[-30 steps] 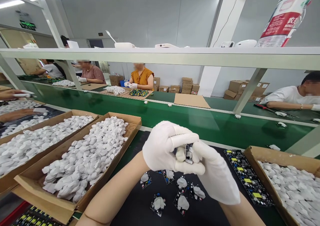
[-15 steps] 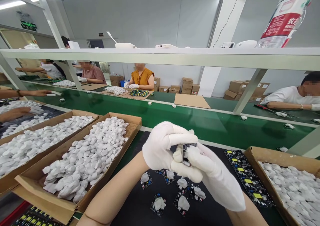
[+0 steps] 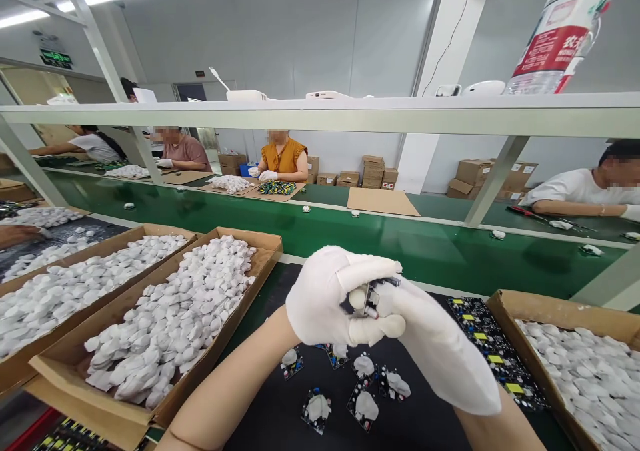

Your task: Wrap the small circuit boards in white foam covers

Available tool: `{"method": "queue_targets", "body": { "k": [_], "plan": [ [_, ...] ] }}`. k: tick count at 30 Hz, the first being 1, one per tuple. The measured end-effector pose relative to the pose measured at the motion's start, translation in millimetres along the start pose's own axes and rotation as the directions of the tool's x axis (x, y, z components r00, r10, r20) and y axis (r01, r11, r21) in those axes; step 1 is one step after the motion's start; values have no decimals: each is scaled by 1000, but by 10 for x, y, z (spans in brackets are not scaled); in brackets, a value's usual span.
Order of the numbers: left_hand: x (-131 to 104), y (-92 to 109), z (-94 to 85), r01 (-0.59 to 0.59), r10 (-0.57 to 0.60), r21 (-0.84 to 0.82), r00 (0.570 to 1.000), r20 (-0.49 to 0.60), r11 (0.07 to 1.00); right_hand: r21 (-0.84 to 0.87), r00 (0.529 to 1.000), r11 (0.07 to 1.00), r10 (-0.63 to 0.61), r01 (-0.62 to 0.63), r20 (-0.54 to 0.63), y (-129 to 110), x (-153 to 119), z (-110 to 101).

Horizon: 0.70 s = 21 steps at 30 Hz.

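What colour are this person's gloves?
The left glove and right glove are white, clearest in the head view.

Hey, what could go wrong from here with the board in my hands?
The circuit board is held between the gloved left hand and right hand, so it might slip or get squeezed too hard. If dropped, it could strike the white-topped circuit boards below on the black mat. The plastic bottle on the shelf might topple if bumped.

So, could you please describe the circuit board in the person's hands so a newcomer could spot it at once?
Find the black mat in the front middle. Just above it, the white-gloved left hand and right hand meet, with the circuit board between them. Unlike the loose boards lying below, it is held up.
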<state>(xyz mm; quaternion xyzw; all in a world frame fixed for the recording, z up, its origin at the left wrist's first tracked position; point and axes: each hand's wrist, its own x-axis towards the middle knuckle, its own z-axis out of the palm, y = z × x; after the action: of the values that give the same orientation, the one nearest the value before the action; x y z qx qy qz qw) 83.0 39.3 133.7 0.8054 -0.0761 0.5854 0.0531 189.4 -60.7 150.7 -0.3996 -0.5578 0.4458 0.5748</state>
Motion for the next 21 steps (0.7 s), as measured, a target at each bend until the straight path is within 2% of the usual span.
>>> {"method": "queue_targets", "body": {
  "k": [4, 7, 12, 16, 21],
  "plan": [
    [16, -34, -50, -85, 85, -2, 996, 34, 996, -6, 996, 999, 36, -36, 85, -33, -46, -19],
    [24, -53, -72, -113, 113, 2, 991, 68, 994, 0, 995, 999, 37, -37, 89, 4, -48, -26],
    [24, -46, -87, -61, 63, -24, 996, 58, 998, -60, 998, 998, 29, -25, 61, 20, -39, -32],
    [3, -30, -97, 14, -8, -70, 996, 86, 997, -72, 995, 996, 52, -46, 91, -36, -61, -47],
    [-11, -28, -85, 32, -24, -95, 996, 84, 995, -52, 998, 997, 53, -52, 17, -86, -48, -12]
  ]
}}
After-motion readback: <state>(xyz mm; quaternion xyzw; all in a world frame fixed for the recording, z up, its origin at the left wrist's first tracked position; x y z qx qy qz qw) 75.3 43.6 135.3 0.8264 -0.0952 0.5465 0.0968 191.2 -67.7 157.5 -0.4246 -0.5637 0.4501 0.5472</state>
